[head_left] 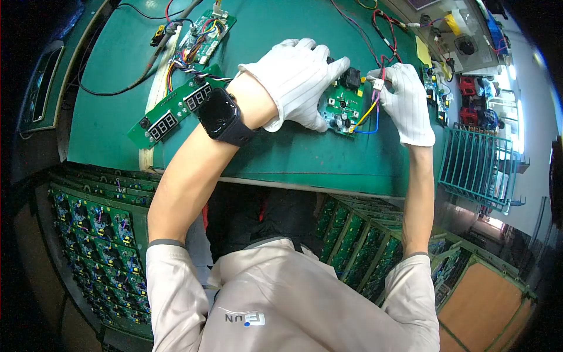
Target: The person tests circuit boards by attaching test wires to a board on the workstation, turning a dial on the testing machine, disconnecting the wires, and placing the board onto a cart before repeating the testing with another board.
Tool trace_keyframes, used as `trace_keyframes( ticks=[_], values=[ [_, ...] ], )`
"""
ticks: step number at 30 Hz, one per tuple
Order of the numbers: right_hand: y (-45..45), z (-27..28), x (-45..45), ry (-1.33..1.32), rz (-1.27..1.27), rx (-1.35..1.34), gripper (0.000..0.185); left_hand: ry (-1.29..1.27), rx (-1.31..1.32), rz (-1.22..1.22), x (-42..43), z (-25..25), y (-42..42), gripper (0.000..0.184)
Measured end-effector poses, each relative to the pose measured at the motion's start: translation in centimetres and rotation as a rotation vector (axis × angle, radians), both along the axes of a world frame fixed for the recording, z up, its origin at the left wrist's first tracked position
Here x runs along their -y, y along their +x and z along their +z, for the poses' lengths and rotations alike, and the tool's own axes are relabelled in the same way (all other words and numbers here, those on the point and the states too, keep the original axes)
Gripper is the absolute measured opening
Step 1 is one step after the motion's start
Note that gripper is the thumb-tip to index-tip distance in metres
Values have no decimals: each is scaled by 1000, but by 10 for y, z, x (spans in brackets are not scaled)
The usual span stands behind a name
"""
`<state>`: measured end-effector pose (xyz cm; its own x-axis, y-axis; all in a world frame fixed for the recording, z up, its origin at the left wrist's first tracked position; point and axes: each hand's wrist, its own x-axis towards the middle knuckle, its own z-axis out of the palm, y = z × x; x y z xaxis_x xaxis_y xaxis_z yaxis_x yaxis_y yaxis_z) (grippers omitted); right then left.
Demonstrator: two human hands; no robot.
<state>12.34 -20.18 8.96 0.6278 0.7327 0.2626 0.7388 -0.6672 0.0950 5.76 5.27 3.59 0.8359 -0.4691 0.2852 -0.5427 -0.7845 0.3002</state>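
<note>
My left hand (pixel 302 82), in a white striped glove, lies over the left side of a green circuit board (pixel 343 105) on the bench. Its thumb and forefinger span the board, holding it from below and above, with the other fingers spread. Black block-shaped components sit along the board's upper part. My right hand (pixel 404 97), also gloved, is closed at the board's upper right, its fingers bent around a white wire connector (pixel 378 84). Red and black wires run up from this connector; yellow, blue and purple wires (pixel 370 114) loop down to the board.
A display board (pixel 161 126) with digit modules lies left, wired to another green board (pixel 205 38). A cable (pixel 146 70) curves across the green bench mat (pixel 264 155). Racks of circuit boards (pixel 99 246) stand below the front edge. A metal rack (pixel 478 167) is at right.
</note>
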Motion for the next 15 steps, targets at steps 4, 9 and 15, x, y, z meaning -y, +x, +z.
trace_keyframes(
  ticks=[4, 9, 15],
  values=[
    [6, 1, 2, -59, 14, -65, 16, -12, 11, -7, 0, -1, 1, 100],
    [11, -11, 4, 72, 39, -75, 14, 14, -33, 4, 3, 5, -2, 100],
    [9, -9, 7, 70, 17, -98, 15, 10, 13, 1, 3, 1, -1, 102]
  ],
)
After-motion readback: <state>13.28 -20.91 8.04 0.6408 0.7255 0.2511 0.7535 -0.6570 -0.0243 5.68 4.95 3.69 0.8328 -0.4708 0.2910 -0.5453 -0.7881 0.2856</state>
